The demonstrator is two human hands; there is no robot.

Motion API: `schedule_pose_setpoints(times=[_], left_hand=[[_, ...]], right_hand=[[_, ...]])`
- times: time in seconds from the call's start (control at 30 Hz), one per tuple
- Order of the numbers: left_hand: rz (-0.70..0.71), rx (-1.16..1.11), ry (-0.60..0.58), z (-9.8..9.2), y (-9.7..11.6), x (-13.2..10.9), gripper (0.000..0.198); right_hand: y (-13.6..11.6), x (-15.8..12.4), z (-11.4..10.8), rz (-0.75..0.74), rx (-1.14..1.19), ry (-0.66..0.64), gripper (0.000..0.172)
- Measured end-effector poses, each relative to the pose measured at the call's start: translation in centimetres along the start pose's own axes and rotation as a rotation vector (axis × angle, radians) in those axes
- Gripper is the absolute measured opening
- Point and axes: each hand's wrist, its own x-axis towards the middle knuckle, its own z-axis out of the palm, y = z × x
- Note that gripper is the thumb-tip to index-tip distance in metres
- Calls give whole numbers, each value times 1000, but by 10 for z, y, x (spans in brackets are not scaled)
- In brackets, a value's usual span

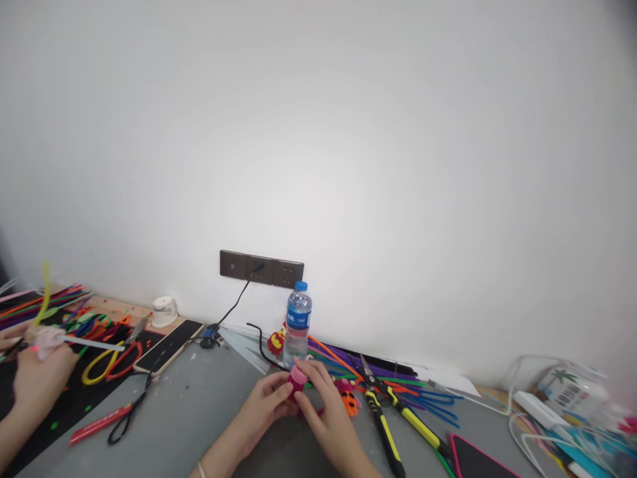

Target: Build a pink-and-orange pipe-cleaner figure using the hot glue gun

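Hands meet low over the grey counter [209,405], near its front edge: the left hand [266,398] and the right hand [323,405] both grasp a small pink fuzzy piece of twisted pipe cleaner [297,382], fingertips pinching it from either side so that it sits between them, just above the counter. Directly behind it, toward the wall, stands a clear plastic water bottle with a blue cap [297,325], upright, and beside the bottle's base lies a small red and yellow fuzzy figure [275,342]. Just right of the right hand lie an orange fuzzy piece [350,401] and black-and-yellow-handled scissors [385,415], resting on a spread of loose coloured pipe cleaners [423,395] that runs along the back edge. A black cable [233,305] drops from the dark wall socket strip [261,267] to the counter. At the left edge another person's hand [37,372] holds a pale pink fuzzy thing on a white stick [74,342] over a black mat [74,392] strewn with more coloured pipe cleaners; a phone with a dark screen [169,345] lies beside that mat. A pink-edged phone [478,458] lies near the front right corner.
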Motion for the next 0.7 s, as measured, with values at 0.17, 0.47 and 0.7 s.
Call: schedule_pose_setpoints(times=[0.17, 0.47, 0.7], left_hand=[[-11, 29, -58, -1, -2, -4, 29], [80, 128, -35, 2, 4, -4, 34], [190, 339, -7, -6, -5, 3, 33]], right_hand=[[5, -4, 4, 38, 29, 13, 37], [-1, -5, 3, 17, 23, 81, 35], [-1, 0, 2, -10, 17, 90, 34]])
